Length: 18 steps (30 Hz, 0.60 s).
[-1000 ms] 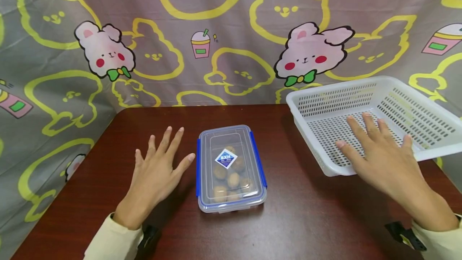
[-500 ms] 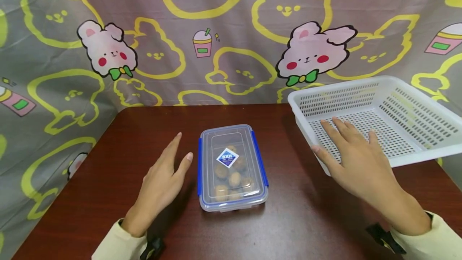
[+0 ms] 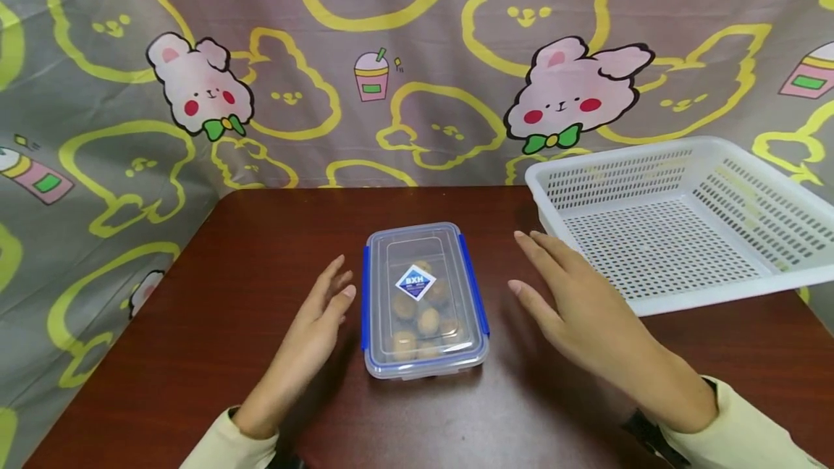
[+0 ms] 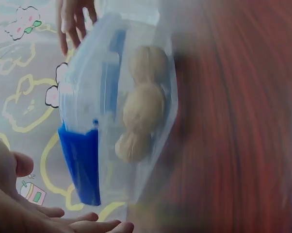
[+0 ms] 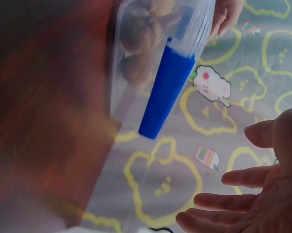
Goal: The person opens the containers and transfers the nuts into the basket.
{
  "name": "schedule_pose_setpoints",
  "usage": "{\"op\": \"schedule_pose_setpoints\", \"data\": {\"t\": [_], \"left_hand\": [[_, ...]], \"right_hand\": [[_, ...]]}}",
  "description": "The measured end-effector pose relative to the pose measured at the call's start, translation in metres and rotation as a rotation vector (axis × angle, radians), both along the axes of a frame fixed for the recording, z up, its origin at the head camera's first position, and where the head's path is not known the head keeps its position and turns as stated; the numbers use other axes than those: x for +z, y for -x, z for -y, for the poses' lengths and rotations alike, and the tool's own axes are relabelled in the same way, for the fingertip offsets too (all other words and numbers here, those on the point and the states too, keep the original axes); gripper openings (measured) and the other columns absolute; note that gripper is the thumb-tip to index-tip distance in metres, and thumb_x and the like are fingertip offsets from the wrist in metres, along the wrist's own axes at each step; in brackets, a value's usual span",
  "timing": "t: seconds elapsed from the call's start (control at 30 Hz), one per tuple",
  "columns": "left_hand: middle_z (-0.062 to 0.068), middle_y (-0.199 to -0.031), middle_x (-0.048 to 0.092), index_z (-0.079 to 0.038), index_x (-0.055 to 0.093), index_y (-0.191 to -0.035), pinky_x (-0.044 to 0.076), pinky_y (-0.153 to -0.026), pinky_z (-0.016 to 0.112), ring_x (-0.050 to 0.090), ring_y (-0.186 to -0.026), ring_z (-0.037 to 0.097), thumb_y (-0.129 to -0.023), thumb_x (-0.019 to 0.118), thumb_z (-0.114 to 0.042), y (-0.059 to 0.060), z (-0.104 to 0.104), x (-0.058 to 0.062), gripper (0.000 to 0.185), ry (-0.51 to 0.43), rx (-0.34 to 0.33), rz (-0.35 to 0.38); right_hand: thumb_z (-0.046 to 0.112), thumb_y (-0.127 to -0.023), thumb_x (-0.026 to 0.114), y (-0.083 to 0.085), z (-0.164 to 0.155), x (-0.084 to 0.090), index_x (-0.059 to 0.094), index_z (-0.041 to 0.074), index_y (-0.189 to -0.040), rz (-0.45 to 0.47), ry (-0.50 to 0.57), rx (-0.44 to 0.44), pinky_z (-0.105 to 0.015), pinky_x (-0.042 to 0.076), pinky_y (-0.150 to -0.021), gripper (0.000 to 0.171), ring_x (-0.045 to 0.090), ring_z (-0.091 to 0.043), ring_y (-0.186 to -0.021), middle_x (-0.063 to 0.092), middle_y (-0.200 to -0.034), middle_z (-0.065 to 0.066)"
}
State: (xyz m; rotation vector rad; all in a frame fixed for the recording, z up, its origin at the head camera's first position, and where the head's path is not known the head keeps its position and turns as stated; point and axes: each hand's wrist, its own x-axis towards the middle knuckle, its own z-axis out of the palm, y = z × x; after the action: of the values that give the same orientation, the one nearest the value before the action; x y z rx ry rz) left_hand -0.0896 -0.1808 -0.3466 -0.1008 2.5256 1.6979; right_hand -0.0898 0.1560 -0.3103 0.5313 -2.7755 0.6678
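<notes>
Your left hand (image 3: 317,328), left of centre in the head view, has loose fingers and holds nothing, just beside the blue left latch (image 3: 366,299) of the clear lidded food container (image 3: 449,259). Your right hand (image 3: 586,310), right of centre, is empty too, fingers extended, apart from the right latch (image 3: 475,288); with one hand at each side, both latches look easy to reach. The container lies flat at mid-frame on the red-brown table (image 3: 456,418), its lid on, which likely keeps the walnuts (image 4: 145,108) together inside. A diamond-shaped label (image 3: 415,282) faces up. The white perforated basket (image 3: 658,244) sits at the right of the frame, seemingly offset to leave room around the container.
</notes>
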Motion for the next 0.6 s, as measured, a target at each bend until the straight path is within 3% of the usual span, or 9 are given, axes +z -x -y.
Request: {"op": "schedule_pose_setpoints", "data": {"t": [0.17,0.33,0.6], "left_hand": [[0.021,-0.169,0.031,-0.015,0.019,-0.168,0.034,-0.120,0.065,0.036,-0.154,0.042,-0.113,0.042,-0.026,-0.002,-0.008,-0.004,0.060,-0.166,0.003,0.033],[0.019,-0.169,0.031,-0.019,0.018,-0.168,0.033,-0.121,0.064,0.038,-0.153,0.040,-0.113,0.041,-0.024,-0.005,-0.017,-0.011,0.060,-0.242,0.004,0.032],[0.011,-0.172,0.028,-0.026,0.020,-0.168,0.030,-0.125,0.057,0.034,-0.155,0.032,-0.114,0.038,-0.024,-0.007,-0.027,-0.017,0.057,-0.351,0.002,0.039]], "right_hand": [[0.032,-0.105,0.063,0.003,0.012,-0.006,0.040,0.014,-0.162,0.056,0.078,0.041,-0.068,0.041,-0.113,0.065,0.049,-0.044,-0.143,0.049,-0.158,-0.021],[0.033,-0.107,0.059,0.007,0.020,-0.015,0.040,0.016,-0.163,0.134,0.170,0.082,-0.064,0.039,-0.116,0.061,0.049,-0.039,-0.146,0.050,-0.159,-0.016],[0.038,-0.108,0.055,0.018,0.036,-0.028,0.038,0.021,-0.164,0.353,0.331,0.076,-0.067,0.031,-0.121,0.061,0.040,-0.041,-0.152,0.043,-0.165,-0.015]]}}
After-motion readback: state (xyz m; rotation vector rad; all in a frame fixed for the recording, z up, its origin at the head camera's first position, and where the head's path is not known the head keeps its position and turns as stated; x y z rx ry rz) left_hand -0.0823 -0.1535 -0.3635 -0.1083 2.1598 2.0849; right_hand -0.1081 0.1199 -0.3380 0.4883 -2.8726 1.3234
